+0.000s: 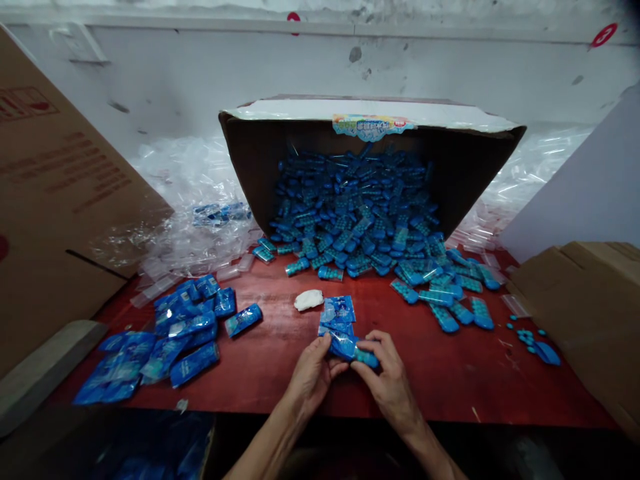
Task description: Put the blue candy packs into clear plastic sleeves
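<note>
Between my hands, low in the middle of the view, is a blue printed wrapper (343, 345) with a blue bead-filled pack (367, 358) at its right end. My left hand (314, 368) grips the wrapper's left end between thumb and fingers. The fingers of my right hand (387, 367) are closed around the bead-filled pack. Just beyond them, flat blue wrappers (339, 309) lie on the red table (270, 373), beside a crumpled white piece (309, 300).
An open carton (250, 173) lies behind, spilling many bead packs (350, 213). Wrapped blue packets (187, 320) are piled at left. Clear plastic sleeves (195, 247) heap beyond them. Loose beads (526, 337) lie at right near a brown box (585, 320).
</note>
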`<state>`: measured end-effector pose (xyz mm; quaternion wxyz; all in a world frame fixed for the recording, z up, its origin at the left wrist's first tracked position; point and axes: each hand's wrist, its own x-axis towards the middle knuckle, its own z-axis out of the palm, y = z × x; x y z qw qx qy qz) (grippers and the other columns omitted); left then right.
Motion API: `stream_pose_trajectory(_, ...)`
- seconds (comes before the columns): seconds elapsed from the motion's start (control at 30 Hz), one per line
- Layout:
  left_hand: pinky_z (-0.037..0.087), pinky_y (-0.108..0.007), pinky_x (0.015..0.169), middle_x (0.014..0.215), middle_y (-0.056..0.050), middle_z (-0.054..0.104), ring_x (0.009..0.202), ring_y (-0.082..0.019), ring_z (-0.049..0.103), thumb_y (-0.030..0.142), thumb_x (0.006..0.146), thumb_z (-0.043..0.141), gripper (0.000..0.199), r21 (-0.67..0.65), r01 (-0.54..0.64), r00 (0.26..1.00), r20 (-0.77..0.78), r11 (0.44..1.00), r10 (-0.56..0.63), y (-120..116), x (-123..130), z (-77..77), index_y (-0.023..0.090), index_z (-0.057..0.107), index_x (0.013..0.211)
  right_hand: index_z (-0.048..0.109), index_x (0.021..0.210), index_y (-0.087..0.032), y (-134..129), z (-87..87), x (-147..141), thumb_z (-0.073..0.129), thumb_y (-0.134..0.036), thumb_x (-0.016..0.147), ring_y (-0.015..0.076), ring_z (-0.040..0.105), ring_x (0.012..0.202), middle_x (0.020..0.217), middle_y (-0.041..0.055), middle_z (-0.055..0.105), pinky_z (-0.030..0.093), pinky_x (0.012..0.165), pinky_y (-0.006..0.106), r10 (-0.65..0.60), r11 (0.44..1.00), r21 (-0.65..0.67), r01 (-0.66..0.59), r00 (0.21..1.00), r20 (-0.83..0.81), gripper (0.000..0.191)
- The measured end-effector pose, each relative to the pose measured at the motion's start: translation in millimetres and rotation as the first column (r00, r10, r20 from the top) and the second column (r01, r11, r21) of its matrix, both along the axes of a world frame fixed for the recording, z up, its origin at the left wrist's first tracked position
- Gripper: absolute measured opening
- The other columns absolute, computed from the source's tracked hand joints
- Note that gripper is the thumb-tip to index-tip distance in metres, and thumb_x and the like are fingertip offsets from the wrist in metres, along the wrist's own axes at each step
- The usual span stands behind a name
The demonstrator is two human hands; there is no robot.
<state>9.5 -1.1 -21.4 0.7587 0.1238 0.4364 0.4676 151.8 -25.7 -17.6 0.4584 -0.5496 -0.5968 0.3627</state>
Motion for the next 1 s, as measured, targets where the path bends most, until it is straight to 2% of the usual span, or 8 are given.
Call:
stream_pose_trajectory(0.13, 0.047, -0.022, 0.05, 0.067, -0.005, 0.066, 0.058, -0.014, 0.062, 0.03, 0.069, 0.06, 0.018, 0.042, 0.086, 0.995, -0.047, 0.995, -0.084, 2, -1, 1.2, 0.013, 0.055, 0.073, 0.055, 0.084, -0.016, 10, -5.0, 5, 0.062, -0.032, 0.065, 0.0096, 0.047, 0.049, 0.062, -0.0027, 0.049, 0.039, 0.046, 0.022, -0.134, 0.928, -0.372, -0.021, 0.913, -0.386, 0.026)
stream_pose_trajectory(0.2, 0.047, -0.021, 0.049, 0.07, -0.007, 0.067, 0.06, -0.016, 0.063, 0.031, 0.069, 0.06, 0.019, 0.031, 0.127, 0.99, -0.063, 0.991, -0.125, 3, -1, 2.6, 0.013, 0.055, 0.074, 0.054, 0.086, -0.015, 13, -5.5, 8, 0.063, -0.033, 0.065, 0.0062, 0.039, 0.041, 0.054, -0.006, 0.046, 0.032, 0.04, 0.019, -0.165, 0.895, -0.44, -0.072, 0.864, -0.476, 0.03)
stream_pose_trajectory(0.37, 0.047, -0.022, 0.048, 0.07, -0.008, 0.068, 0.056, -0.016, 0.063, 0.031, 0.068, 0.061, 0.021, -0.038, 0.127, 0.987, -0.097, 0.991, -0.13, 5, -2, 3.7, 0.012, 0.057, 0.075, 0.055, 0.091, -0.013, 14, 1.7, 12, 0.06, -0.037, 0.068, 0.0066, 0.042, 0.042, 0.053, -0.0055, 0.047, 0.037, 0.043, 0.02, -0.119, 0.905, -0.415, -0.093, 0.881, -0.458, 0.034)
stream_pose_trajectory(0.47, 0.048, -0.022, 0.047, 0.066, -0.008, 0.067, 0.055, -0.016, 0.062, 0.031, 0.068, 0.061, 0.02, -0.063, 0.101, 0.986, -0.129, 0.993, -0.109, 5, -3, 1.8, 0.012, 0.057, 0.074, 0.058, 0.087, -0.016, 15, 10.0, 15, 0.06, -0.037, 0.067, 0.0066, 0.044, 0.043, 0.065, -0.0022, 0.053, 0.039, 0.042, 0.021, -0.064, 0.921, -0.386, -0.049, 0.959, -0.275, 0.03)
stream_pose_trajectory(0.57, 0.047, -0.021, 0.045, 0.065, -0.007, 0.066, 0.055, -0.015, 0.061, 0.029, 0.068, 0.061, 0.018, -0.052, 0.084, 0.985, -0.149, 0.995, -0.091, 6, -5, -0.8, 0.012, 0.058, 0.074, 0.059, 0.083, -0.018, 15, 17.5, 20, 0.061, -0.033, 0.065, 0.0065, 0.046, 0.045, 0.072, -0.0018, 0.054, 0.04, 0.041, 0.02, 0.064, 0.927, -0.357, -0.117, 0.986, -0.155, 0.023)
stream_pose_trajectory(0.7, 0.047, -0.021, 0.045, 0.067, -0.007, 0.067, 0.055, -0.015, 0.062, 0.028, 0.069, 0.06, 0.018, -0.055, 0.085, 0.985, -0.144, 0.995, -0.092, 7, -9, -0.6, 0.012, 0.058, 0.075, 0.058, 0.084, -0.016, 14, 19.8, 32, 0.057, -0.03, 0.069, 0.0052, 0.042, 0.039, 0.058, -0.0049, 0.051, 0.036, 0.039, 0.018, 0.191, 0.867, -0.415, -0.275, 0.954, -0.233, 0.021)
stream_pose_trajectory(0.87, 0.048, -0.023, 0.05, 0.069, -0.009, 0.068, 0.059, -0.017, 0.064, 0.028, 0.071, 0.057, 0.019, -0.097, 0.076, 0.991, -0.107, 0.992, -0.086, 11, -13, 4.7, 0.011, 0.059, 0.079, 0.056, 0.087, -0.016, 10, 18.1, 43, 0.055, -0.026, 0.071, 0.0043, 0.042, 0.04, 0.06, -0.0048, 0.051, 0.033, 0.04, 0.017, 0.251, 0.817, -0.408, -0.407, 0.889, -0.384, 0.019)
stream_pose_trajectory(1.0, 0.048, -0.023, 0.052, 0.068, -0.009, 0.068, 0.061, -0.017, 0.064, 0.027, 0.072, 0.057, 0.017, -0.107, 0.086, 0.993, -0.072, 0.99, -0.094, 10, -10, 5.1, 0.011, 0.059, 0.08, 0.05, 0.106, -0.021, 9, 24.4, 35, 0.057, -0.02, 0.068, 0.0047, 0.043, 0.048, 0.079, -0.0023, 0.052, 0.035, 0.042, 0.017, 0.276, 0.8, -0.392, -0.454, 0.859, -0.43, 0.039)
